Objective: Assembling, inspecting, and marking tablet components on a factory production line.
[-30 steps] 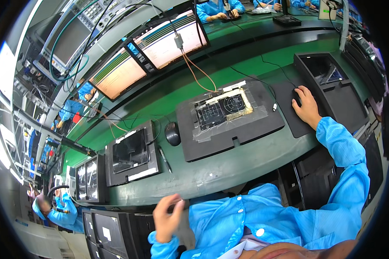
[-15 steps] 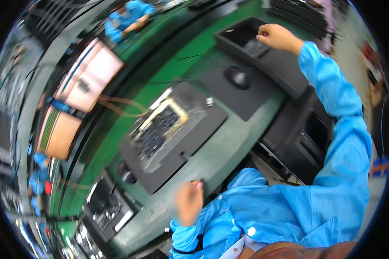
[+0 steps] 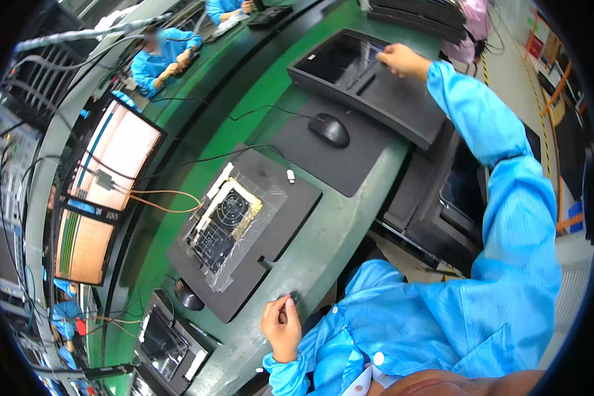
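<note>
My right hand [image 3: 402, 61] reaches over a black foam tray [image 3: 416, 102] at the far right, its thumb and fingers pinched together by the inner edge of a glossy black flat panel [image 3: 336, 61] lying in the tray. What the pinch holds, if anything, is too small to tell. Close to my body, above the front edge of the green table [image 3: 340, 228], my left hand [image 3: 282, 330] has its fingers curled in, and their inside is hidden. Between the hands lies a black foam board [image 3: 270, 234] bearing a taped-down fixture [image 3: 221, 224] with white and yellowish edge strips.
A black mouse [image 3: 329, 130] rests on a dark mat [image 3: 350, 165]. A white cable plug [image 3: 291, 176] lies on the foam board. Two screens [image 3: 115, 155] stand at left, with orange cables [image 3: 168, 206]. Another black tray [image 3: 168, 350] sits lower left. A co-worker [image 3: 168, 56] sits across.
The view has shifted and sharpened. My right hand has moved from above the tray's inner side to the panel's edge; my left hand stays near the table's front edge.
</note>
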Demonstrator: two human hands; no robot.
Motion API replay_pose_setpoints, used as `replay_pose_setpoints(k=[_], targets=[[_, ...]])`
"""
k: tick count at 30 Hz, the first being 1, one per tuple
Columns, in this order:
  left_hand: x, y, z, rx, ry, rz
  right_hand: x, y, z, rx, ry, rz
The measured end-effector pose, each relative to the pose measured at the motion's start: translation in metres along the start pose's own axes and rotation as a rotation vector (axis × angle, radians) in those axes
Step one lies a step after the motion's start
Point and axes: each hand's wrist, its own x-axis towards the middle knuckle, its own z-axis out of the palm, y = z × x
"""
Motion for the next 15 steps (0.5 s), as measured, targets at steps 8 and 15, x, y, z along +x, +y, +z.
replay_pose_setpoints(k=[8, 15], targets=[[0.001, -0.005, 0.000, -0.003, -0.019, 0.021, -0.217, -0.045, -0.124, -0.905, -0.557, 0.285], [-0.001, 0.013, -0.009, -0.017, -0.077, 0.004, -0.320, 0.033, -0.096, -0.786, -0.268, 0.073]])
